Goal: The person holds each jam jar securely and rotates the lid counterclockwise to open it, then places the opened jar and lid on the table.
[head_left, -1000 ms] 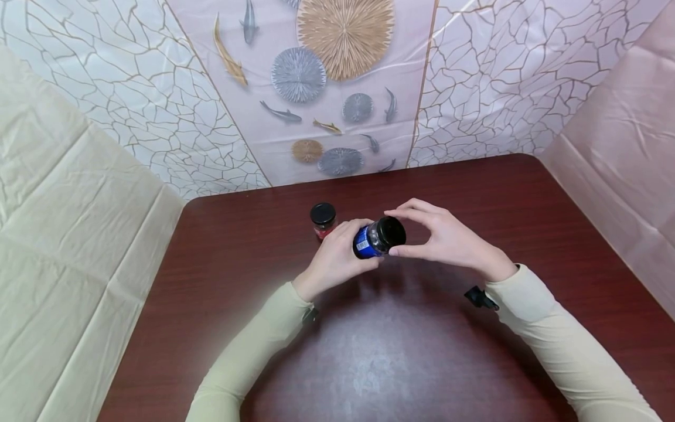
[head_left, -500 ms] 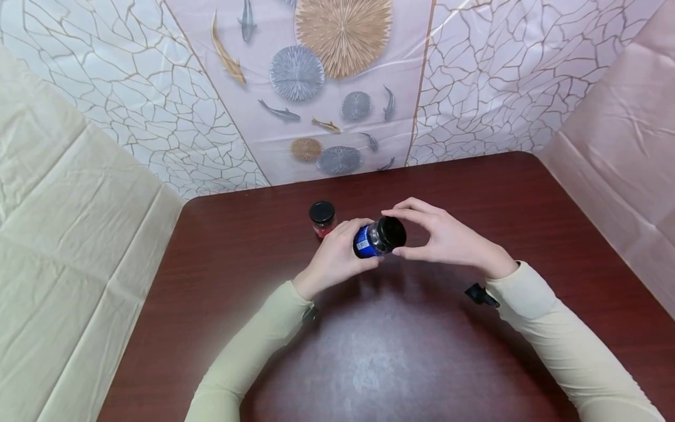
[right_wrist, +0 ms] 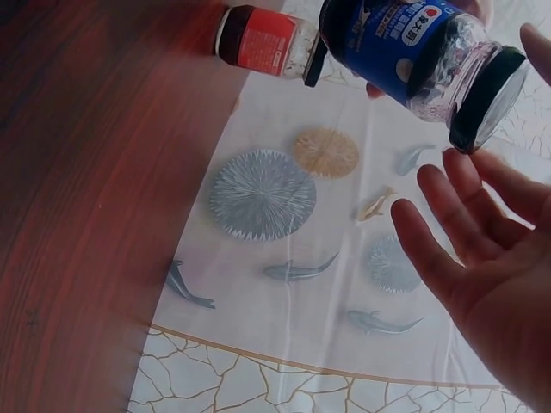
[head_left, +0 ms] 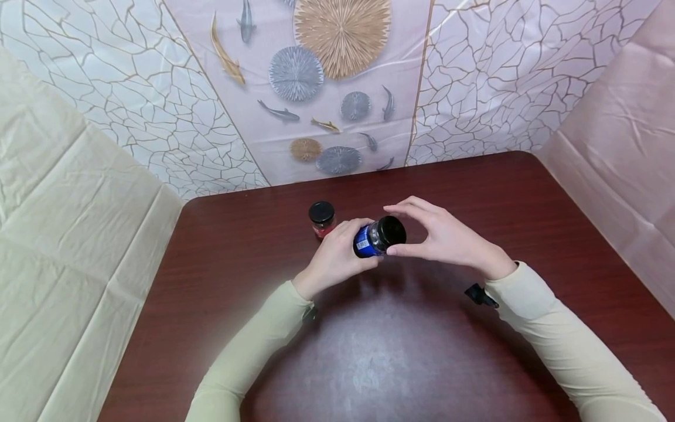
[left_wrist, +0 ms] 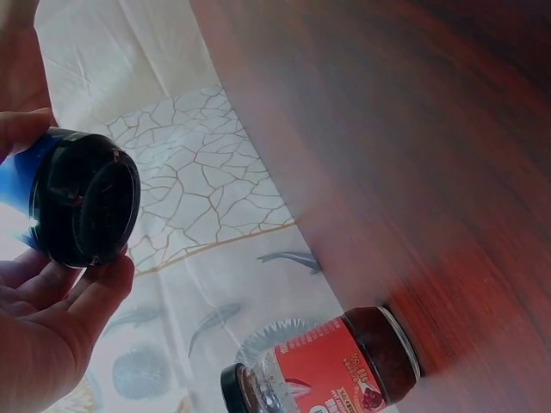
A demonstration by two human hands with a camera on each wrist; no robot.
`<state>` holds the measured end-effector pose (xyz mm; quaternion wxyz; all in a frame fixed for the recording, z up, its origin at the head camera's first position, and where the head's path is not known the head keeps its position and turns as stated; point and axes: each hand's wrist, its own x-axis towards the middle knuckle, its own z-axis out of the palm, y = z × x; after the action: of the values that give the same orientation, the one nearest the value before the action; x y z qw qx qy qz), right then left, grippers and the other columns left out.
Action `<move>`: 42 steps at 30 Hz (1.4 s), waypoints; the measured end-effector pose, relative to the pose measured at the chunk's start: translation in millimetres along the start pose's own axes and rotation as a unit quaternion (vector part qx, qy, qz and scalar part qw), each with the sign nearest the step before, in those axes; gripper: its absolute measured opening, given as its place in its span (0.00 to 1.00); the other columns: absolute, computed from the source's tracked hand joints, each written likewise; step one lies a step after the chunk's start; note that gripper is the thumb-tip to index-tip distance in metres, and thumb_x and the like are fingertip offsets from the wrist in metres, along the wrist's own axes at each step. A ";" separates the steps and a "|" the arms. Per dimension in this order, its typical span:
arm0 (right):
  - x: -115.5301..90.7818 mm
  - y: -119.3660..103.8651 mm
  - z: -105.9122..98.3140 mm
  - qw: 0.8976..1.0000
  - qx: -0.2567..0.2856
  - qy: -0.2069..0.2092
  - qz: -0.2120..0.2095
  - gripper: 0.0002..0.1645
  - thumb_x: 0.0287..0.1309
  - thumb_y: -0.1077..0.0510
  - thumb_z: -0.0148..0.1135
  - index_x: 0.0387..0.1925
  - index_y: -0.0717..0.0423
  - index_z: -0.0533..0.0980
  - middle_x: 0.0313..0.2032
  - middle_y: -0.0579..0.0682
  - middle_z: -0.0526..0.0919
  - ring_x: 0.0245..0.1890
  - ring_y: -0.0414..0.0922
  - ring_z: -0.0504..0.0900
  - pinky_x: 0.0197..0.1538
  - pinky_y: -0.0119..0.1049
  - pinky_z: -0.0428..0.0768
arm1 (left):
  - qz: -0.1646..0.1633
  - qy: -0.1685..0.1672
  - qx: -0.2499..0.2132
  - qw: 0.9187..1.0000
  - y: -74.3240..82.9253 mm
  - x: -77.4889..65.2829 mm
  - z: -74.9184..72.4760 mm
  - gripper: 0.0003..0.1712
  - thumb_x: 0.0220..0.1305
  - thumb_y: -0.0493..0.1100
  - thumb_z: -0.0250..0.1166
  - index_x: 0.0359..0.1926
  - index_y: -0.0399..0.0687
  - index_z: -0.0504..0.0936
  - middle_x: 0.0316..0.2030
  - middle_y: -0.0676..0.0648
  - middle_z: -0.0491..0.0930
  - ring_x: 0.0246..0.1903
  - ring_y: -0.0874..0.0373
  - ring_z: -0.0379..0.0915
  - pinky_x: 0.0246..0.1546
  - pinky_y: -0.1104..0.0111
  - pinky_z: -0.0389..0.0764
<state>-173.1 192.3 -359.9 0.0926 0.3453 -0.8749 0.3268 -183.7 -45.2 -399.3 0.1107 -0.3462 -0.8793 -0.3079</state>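
Observation:
My left hand (head_left: pixel 337 255) grips a glass jar (head_left: pixel 367 240) with a blue label, holding it up off the table and tilted so its black lid (head_left: pixel 392 231) points right. In the left wrist view the jar's dark base (left_wrist: pixel 90 202) faces the camera, with fingers and thumb round the body. My right hand (head_left: pixel 448 237) is spread loosely about the lid; in the right wrist view a fingertip meets the lid's edge (right_wrist: pixel 482 112) while the thumb stands slightly apart. Just beyond the left hand, a second jar (head_left: pixel 322 215) with a red label and black lid stands upright on the table.
The dark red-brown table (head_left: pixel 253 258) has rounded far corners. A patterned cloth (head_left: pixel 337 94) hangs behind it, with plain cloth at both sides. A small black device (head_left: pixel 481 295) sits at the right sleeve's cuff.
The right fingers and thumb have shifted slightly around the lid, the index fingertip now lifted a little off it. The left hand and both jars have stayed in place.

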 end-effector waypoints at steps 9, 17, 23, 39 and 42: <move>0.9 0.2 1.6 1.000 -0.011 0.007 -0.008 0.37 0.44 0.34 0.67 0.55 0.44 0.73 0.47 0.34 0.72 0.48 0.34 0.71 0.50 0.34 0.69 | -0.002 -0.001 0.001 1.000 -0.7 -0.7 0.5 0.38 0.43 0.54 0.74 0.55 0.50 0.70 0.44 0.54 0.75 0.43 0.63 0.68 0.44 0.73 0.72; 0.8 -0.3 3.4 1.000 -0.005 -0.006 -0.025 0.37 0.47 0.40 0.67 0.59 0.42 0.70 0.52 0.35 0.69 0.50 0.35 0.71 0.51 0.34 0.68 | -0.011 -0.001 -0.004 1.000 -1.1 -0.9 1.0 0.38 0.42 0.52 0.75 0.55 0.49 0.71 0.44 0.53 0.75 0.43 0.62 0.69 0.43 0.72 0.73; 1.3 -1.6 3.3 0.999 -0.006 -0.012 -0.036 0.38 0.46 0.45 0.69 0.61 0.44 0.68 0.54 0.38 0.69 0.51 0.36 0.70 0.52 0.34 0.69 | -0.009 -0.001 -0.004 1.000 -1.5 -0.7 0.6 0.38 0.41 0.51 0.75 0.55 0.48 0.71 0.44 0.52 0.75 0.43 0.61 0.69 0.44 0.72 0.73; 8.2 -7.9 2.6 0.998 -0.042 -0.034 0.032 0.40 0.39 0.27 0.64 0.52 0.42 0.73 0.41 0.33 0.70 0.39 0.32 0.72 0.44 0.31 0.71 | -0.009 -0.016 -0.004 1.000 -1.0 -1.9 -1.3 0.38 0.43 0.53 0.73 0.56 0.48 0.70 0.45 0.52 0.75 0.43 0.61 0.68 0.43 0.71 0.74; 9.2 -8.0 2.7 0.998 -0.044 -0.040 0.032 0.37 0.39 0.28 0.65 0.50 0.41 0.74 0.39 0.32 0.71 0.37 0.32 0.72 0.42 0.31 0.72 | -0.006 -0.015 -0.003 1.000 -1.5 -2.3 -0.8 0.38 0.43 0.53 0.74 0.56 0.48 0.70 0.45 0.52 0.75 0.43 0.61 0.68 0.43 0.70 0.74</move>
<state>-174.5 181.2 -354.3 0.0622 0.3255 -0.9019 0.2772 -183.1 -47.8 -400.3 0.0945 -0.3463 -0.8817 -0.3063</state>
